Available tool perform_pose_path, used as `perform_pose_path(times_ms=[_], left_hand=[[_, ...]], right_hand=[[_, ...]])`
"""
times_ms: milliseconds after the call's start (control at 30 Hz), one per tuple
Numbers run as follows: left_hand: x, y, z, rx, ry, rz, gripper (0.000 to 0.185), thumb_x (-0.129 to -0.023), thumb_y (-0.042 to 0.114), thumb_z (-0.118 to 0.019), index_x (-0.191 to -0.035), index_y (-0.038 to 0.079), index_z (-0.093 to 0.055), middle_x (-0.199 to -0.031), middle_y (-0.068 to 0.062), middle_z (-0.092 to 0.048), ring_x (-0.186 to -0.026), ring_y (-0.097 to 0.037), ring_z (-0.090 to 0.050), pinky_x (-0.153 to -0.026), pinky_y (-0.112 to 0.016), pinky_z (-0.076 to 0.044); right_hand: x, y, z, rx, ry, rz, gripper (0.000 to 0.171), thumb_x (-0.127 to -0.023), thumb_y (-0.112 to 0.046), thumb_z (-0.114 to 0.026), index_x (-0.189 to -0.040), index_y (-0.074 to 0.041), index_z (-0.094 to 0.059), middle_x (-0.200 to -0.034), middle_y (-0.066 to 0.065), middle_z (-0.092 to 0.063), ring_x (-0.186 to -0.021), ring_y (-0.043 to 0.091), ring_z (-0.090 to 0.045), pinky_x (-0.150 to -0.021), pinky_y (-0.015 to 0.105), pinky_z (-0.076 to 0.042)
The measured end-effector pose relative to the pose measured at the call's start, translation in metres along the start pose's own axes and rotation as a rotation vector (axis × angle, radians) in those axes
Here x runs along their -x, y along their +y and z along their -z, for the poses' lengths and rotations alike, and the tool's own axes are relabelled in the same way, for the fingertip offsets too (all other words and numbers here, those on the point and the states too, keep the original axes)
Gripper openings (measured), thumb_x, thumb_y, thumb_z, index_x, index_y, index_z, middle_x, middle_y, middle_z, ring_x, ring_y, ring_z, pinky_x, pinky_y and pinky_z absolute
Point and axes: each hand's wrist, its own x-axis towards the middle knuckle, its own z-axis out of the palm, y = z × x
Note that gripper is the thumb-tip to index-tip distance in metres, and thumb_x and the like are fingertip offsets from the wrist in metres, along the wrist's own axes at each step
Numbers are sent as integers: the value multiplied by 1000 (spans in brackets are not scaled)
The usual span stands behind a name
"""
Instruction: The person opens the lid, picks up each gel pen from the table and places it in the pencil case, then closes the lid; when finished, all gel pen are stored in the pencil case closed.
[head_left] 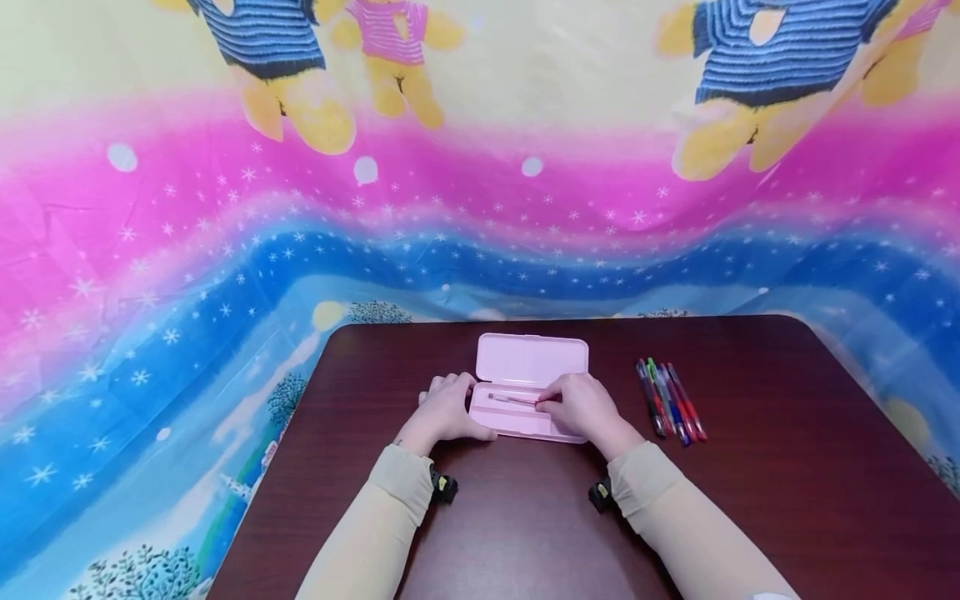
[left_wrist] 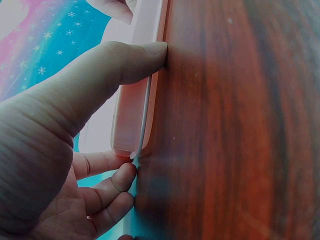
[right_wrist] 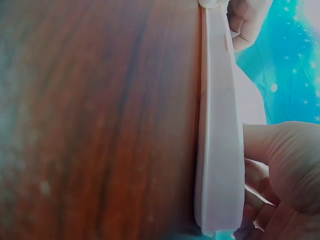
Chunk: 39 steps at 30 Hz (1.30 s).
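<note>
A pink pencil case (head_left: 532, 360) lies on the table with its lid raised at the back. At its left end my left hand (head_left: 447, 410) holds the case, the thumb along the front wall and fingers at the end, as the left wrist view shows on the case wall (left_wrist: 131, 117). My right hand (head_left: 587, 407) reaches over the right part of the tray and pinches a slim pen (head_left: 510, 399) lying lengthwise inside. In the right wrist view the case's front wall (right_wrist: 220, 140) hides the pen and the fingertips of the right hand (right_wrist: 297, 167).
Several pens (head_left: 670, 400) with red, green, blue and dark parts lie side by side to the right of the case. The dark brown table (head_left: 525, 525) has a rounded far edge, and a printed cloth (head_left: 480, 208) hangs behind it.
</note>
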Motion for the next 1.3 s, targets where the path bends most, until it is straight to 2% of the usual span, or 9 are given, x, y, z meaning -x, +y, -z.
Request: perform_pose_path(times_ms=[167, 333, 433, 567, 700, 833, 933, 1067, 1300], left_hand=[[0, 1, 1, 1, -5, 1, 91, -65, 63, -99, -136, 19, -62, -132, -6, -66, -130, -30, -51, -104, -58, -44], [0, 0, 0, 5, -2, 3, 92, -65, 62, -100, -136, 18, -63, -132, -6, -67, -129, -30, -51, -102, -58, -45], [0, 0, 0, 5, 4, -3, 92, -64, 62, -100, -136, 18, -63, -133, -6, -67, -130, -31, -51, -102, -58, -45], [-1, 1, -2, 5, 4, -23, 92, -64, 64, -99, -136, 19, -63, -134, -6, -67, -132, -32, -51, -101, -58, -45], [-1, 0, -3, 2, 10, -14, 91, -64, 64, -99, -136, 20, -63, -134, -5, -67, -132, -31, -51, -102, -57, -45], [1, -2, -2, 4, 17, -7, 91, -64, 64, -99, -135, 20, -63, -133, -5, -67, -132, -32, -51, -102, -58, -45], [2, -2, -1, 12, 13, -6, 91, -63, 64, -99, -135, 20, -63, -132, -5, -67, -131, -31, -51, -103, -58, -45], [1, -2, -2, 19, 10, -6, 91, -63, 63, -100, -135, 21, -63, -132, -4, -67, -130, -30, -51, -104, -58, -44], [-1, -2, -2, 10, 6, -3, 91, -64, 63, -99, -136, 20, -63, -132, -4, -66, -129, -29, -51, -103, -56, -44]], right_hand=[[1, 2, 5, 1, 6, 11, 14, -95, -32, -87, -103, -21, -89, -106, 3, -86, -107, 29, -77, -99, 52, -60], [18, 14, 24, -5, 143, -8, 24, -98, -32, -84, -111, -12, -87, -111, 13, -84, -106, 36, -77, -98, 57, -60], [36, 29, 40, -15, 241, -90, 31, -101, -32, -79, -120, -8, -83, -120, 22, -81, -114, 45, -75, -101, 62, -58], [62, 56, 64, -10, 292, -249, 42, -105, -37, -72, -132, -6, -78, -132, 31, -74, -119, 55, -69, -94, 68, -56], [80, 85, 86, 34, 251, -370, 55, -107, -42, -67, -140, 2, -69, -137, 39, -66, -117, 58, -64, -90, 69, -55], [92, 113, 101, 63, 137, -458, 66, -107, -42, -64, -142, 14, -61, -137, 45, -60, -114, 58, -62, -93, 69, -55], [95, 128, 105, 43, 46, -501, 69, -106, -43, -64, -140, 17, -59, -135, 45, -61, -108, 55, -63, -91, 67, -57], [92, 138, 101, 19, -13, -509, 67, -107, -44, -65, -136, 17, -62, -129, 43, -65, -101, 51, -64, -86, 62, -58], [89, 137, 94, 19, -1, -527, 59, -106, -39, -67, -133, 14, -66, -125, 41, -68, -98, 49, -65, -82, 59, -57]])
